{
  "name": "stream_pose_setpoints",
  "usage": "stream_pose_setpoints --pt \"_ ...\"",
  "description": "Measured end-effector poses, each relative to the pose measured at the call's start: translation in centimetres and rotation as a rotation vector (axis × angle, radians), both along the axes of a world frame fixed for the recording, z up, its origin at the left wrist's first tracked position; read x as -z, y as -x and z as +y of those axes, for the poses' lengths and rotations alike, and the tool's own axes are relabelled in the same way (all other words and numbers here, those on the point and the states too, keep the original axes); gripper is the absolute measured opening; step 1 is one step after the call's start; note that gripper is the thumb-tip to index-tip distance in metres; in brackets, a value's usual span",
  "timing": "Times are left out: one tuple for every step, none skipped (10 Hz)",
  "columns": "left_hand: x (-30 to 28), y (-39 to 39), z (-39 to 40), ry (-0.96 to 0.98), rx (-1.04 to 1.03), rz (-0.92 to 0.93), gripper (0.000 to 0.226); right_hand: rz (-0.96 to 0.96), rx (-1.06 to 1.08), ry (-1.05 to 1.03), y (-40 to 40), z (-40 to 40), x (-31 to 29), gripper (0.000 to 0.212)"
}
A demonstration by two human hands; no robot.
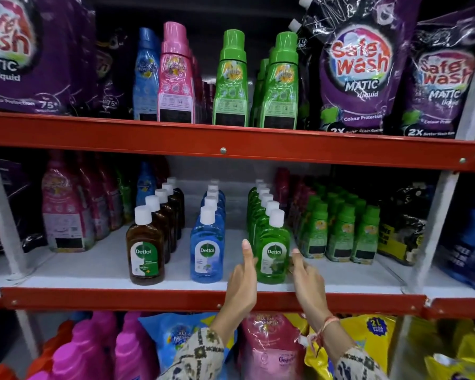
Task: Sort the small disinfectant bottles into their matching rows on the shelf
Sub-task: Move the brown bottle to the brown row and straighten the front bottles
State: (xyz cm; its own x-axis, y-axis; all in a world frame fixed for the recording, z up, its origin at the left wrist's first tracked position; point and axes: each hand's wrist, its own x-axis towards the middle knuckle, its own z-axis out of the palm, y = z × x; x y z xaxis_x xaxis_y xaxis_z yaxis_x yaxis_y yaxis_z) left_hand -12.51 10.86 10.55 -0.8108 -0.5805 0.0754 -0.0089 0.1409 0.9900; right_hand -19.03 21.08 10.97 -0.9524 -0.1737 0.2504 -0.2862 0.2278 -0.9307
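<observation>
On the middle shelf [340, 281] three rows of small Dettol bottles run front to back. The brown row [146, 248] at nine o'clock of centre shows six white caps. The blue row [207, 250] at the centre shows five caps, the rearmost faint. The green row [273, 253] toward three o'clock shows six caps. Two hands reach in from six o'clock: the left hand [242, 283] and the right hand [309, 281], one on either side of the front green bottle.
</observation>
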Motion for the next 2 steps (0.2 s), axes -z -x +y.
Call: stream_pose_setpoints --pt "-0.4 -0.5 -0.2 0.023 -0.008 -0.013 0.123 0.014 -0.016 -0.018 0.1 -0.2 0.4 0.068" --pt "-1.7 -2.0 0.4 0.151 0.006 -0.045 0.075 0.022 -0.025 -0.019 -0.3 0.0 0.1 0.055"
